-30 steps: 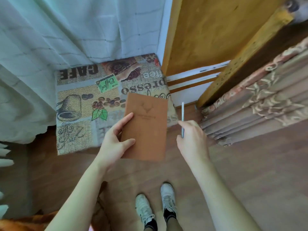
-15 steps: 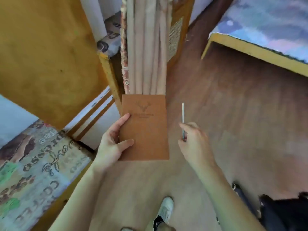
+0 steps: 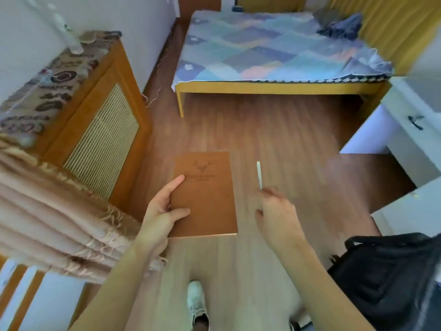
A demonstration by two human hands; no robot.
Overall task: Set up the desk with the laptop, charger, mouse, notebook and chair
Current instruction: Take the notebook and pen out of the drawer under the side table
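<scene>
L hand [image 3: 162,217] grips brown notebook [image 3: 207,199] by left edge, thumb on cover, fingers underneath; notebook held flat over wood floor [image 3: 274,130], deer emblem on cover. R hand [image 3: 278,216] pinches thin white pen [image 3: 259,175], tip pointing up, just right of notebook, not touching it. Black bag [image 3: 391,273] at lower right. Bed [image 3: 274,87] w/ patchwork quilt ahead. Folded curtain [image 3: 55,211] at left.
</scene>
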